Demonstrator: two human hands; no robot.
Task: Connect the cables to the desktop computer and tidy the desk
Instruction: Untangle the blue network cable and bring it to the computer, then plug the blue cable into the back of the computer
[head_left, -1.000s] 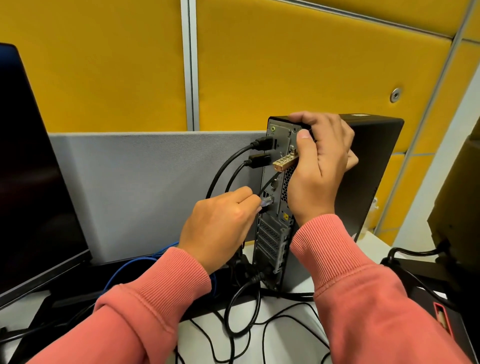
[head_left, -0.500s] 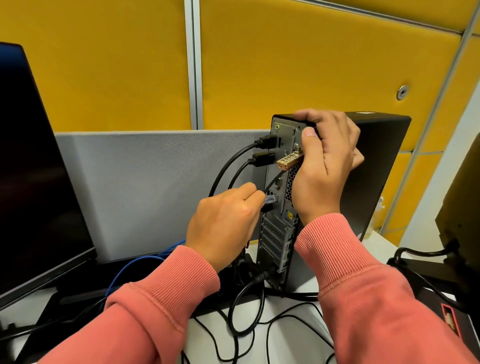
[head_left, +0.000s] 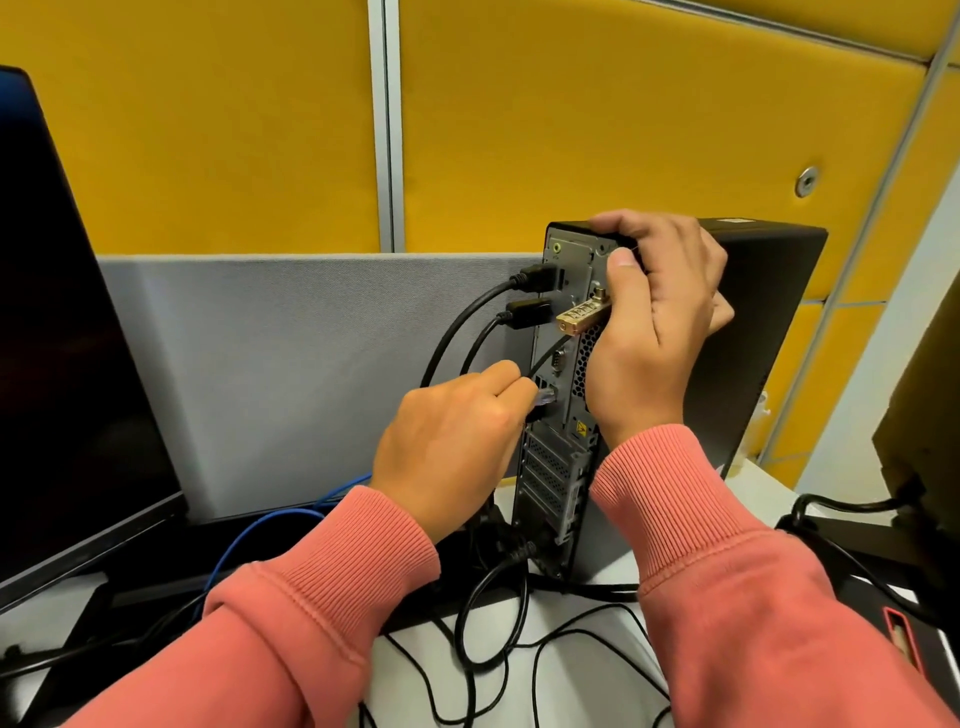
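Two hands worked at the back of the computer (head_left: 769, 332), which stood upright on the desk (head_left: 571, 670) by the gray divider (head_left: 291, 364). The right hand (head_left: 654, 332) gripped the top back corner of the computer, fingers curled over the top and thumb pressed on the back panel, just beside a gold lock (head_left: 579, 317). The left hand (head_left: 452, 441) pinched a clear plug (head_left: 701, 399) at a port in the middle of the back panel. A blue cable (head_left: 244, 540) ran from under that hand down to the desk. Two black cables (head_left: 467, 322) were already plugged in near the top. More black cables lay loose on the desk. A monitor (head_left: 67, 364) stood at the left.
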